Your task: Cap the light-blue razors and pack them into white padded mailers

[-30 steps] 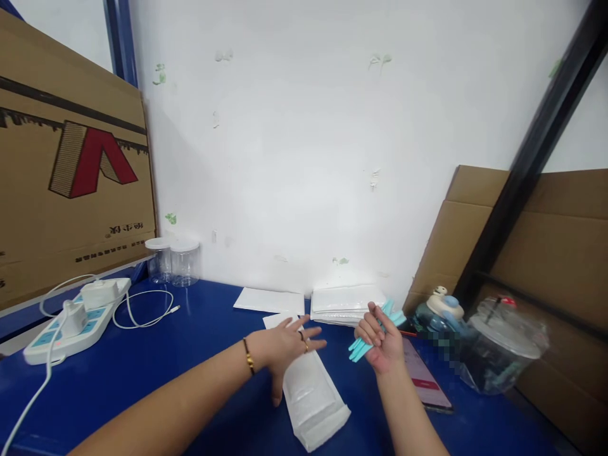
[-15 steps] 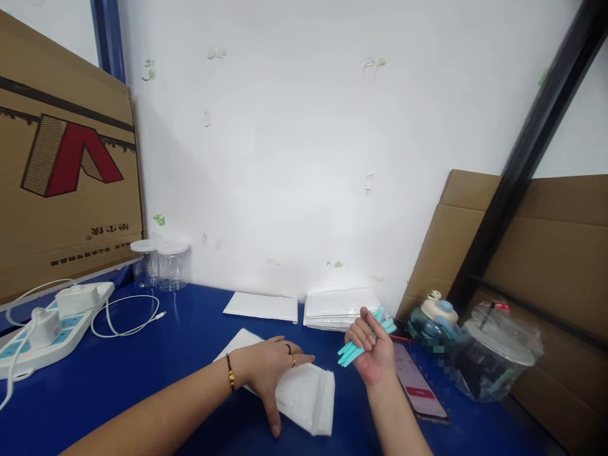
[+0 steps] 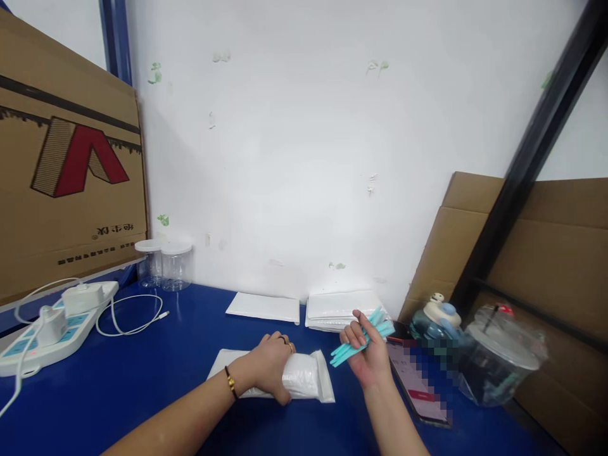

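White pouch (image 3: 303, 378) seems light, soft; grip its near and far edges. Your left hand (image 3: 270, 364) clasps it; your right hand (image 3: 365, 351) clutches turquoise strips (image 3: 342, 354).

Left hand (image 3: 270, 362): a gold ring (image 3: 290, 347); on that wrist, a thin dark bracelet (image 3: 230, 382) with gold beads; both forearms (image 3: 187, 410) bare.

Clasps a white padded envelope (image 3: 301, 379) on the blue bench (image 3: 166, 380) with the left grip (image 3: 270, 367), and holds turquoise sticks (image 3: 342, 354) in the right grip (image 3: 373, 361), just right of the envelope. Shows a flat white packet (image 3: 263, 308) and a white stack (image 3: 342, 304) behind, near the wall (image 3: 285, 158). Includes two lidded clear jars (image 3: 177, 271) and a power strip (image 3: 78, 335) at left, with a phone (image 3: 412, 383) and bagged tub (image 3: 503, 342) at right.
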`<act>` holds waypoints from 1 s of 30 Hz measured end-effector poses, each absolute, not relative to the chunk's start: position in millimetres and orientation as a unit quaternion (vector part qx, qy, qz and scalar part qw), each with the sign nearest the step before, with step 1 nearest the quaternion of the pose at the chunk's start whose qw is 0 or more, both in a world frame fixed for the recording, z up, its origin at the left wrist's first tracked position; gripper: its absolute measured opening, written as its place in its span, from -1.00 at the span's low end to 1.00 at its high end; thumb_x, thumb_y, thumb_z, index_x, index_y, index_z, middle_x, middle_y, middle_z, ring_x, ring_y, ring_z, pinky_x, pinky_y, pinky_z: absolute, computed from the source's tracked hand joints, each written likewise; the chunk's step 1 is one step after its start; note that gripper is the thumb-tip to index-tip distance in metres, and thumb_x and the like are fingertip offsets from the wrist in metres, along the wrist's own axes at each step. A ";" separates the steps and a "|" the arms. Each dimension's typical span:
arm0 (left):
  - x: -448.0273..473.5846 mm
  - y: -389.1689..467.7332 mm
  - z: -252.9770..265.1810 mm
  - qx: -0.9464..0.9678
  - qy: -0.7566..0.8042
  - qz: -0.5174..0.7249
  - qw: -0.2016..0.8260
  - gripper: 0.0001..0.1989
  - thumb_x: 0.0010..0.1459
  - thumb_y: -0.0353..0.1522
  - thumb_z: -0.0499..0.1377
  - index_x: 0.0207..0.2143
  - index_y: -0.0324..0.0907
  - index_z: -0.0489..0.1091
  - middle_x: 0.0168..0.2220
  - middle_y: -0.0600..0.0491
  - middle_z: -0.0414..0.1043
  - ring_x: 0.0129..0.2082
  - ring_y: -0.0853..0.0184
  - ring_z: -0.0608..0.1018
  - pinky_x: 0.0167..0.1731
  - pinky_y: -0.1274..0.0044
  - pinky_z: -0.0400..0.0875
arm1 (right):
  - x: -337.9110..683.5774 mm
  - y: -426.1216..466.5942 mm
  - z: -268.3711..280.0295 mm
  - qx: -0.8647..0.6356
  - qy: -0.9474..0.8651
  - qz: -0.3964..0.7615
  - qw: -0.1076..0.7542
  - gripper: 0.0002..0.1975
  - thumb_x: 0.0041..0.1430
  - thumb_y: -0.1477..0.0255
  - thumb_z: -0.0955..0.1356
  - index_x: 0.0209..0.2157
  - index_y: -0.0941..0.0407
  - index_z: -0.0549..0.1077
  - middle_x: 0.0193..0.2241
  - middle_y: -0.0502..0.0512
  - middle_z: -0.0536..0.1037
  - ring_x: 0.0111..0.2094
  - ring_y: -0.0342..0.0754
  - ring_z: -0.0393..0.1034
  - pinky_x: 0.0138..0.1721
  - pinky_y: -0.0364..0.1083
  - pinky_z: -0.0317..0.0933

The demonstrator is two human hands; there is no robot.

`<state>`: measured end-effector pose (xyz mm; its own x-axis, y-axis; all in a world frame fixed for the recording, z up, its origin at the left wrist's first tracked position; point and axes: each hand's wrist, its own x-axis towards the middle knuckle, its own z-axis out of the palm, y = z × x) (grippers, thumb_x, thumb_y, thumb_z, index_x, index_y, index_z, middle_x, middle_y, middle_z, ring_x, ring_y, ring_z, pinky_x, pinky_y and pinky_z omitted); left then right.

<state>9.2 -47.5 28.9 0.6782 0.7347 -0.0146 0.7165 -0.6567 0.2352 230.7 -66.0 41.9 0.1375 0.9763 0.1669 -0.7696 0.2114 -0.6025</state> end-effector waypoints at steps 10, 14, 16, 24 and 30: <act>30.4 -63.0 45.9 0.859 0.368 0.250 0.252 -0.51 -0.26 -0.30 0.23 -0.19 -0.12 0.21 -0.32 0.10 0.39 -0.38 0.27 0.46 -0.46 0.57 0.28 | 221.8 -80.2 51.7 -0.277 -0.381 0.494 0.731 -0.81 0.03 0.23 0.39 -0.40 0.06 0.45 -0.56 -0.05 0.44 -0.30 -0.05 0.37 -0.23 -0.10 0.21; 41.5 -63.6 43.1 0.825 0.336 0.327 0.316 -0.47 -0.26 -0.37 0.24 -0.15 -0.16 0.19 -0.31 0.10 0.37 -0.39 0.33 0.43 -0.44 0.58 0.29 | 212.1 -85.7 60.7 -0.353 -0.489 0.456 0.655 -0.75 0.03 0.19 0.39 -0.35 0.07 0.48 -0.05 0.05 0.42 0.02 0.04 0.22 -0.04 -0.07 0.11; 43.0 -62.5 43.3 0.807 0.312 0.359 0.349 -0.48 -0.23 -0.40 0.23 -0.14 -0.18 0.18 -0.28 0.08 0.35 -0.36 0.34 0.43 -0.38 0.57 0.31 | 205.9 -85.5 73.8 -0.379 -0.532 0.455 0.605 -0.73 0.01 0.19 0.40 -0.33 0.09 0.49 -0.02 0.08 0.39 0.04 0.07 0.19 -0.03 -0.06 0.09; 31.2 -68.4 56.4 0.759 0.240 0.493 0.351 0.09 -0.34 -0.47 0.33 0.20 -0.07 -0.22 0.21 -0.07 -0.06 0.18 0.10 0.10 0.17 0.28 -0.03 | 162.7 -86.4 145.5 -0.397 -0.601 0.500 0.481 -0.68 -0.08 0.20 0.44 -0.34 0.12 0.44 -0.39 0.02 0.51 -0.31 -0.04 0.36 -0.27 -0.11 0.19; 17.6 -68.8 56.9 0.722 0.267 0.558 0.311 -0.09 -0.23 -0.50 0.23 0.16 -0.09 -0.16 0.15 -0.09 0.03 0.13 0.12 0.20 0.11 0.27 0.11 | 142.0 -85.8 160.1 -0.384 -0.645 0.502 0.430 -0.61 -0.18 0.31 0.50 -0.26 0.12 0.42 -0.40 0.01 0.50 -0.38 -0.07 0.39 -0.35 -0.13 0.22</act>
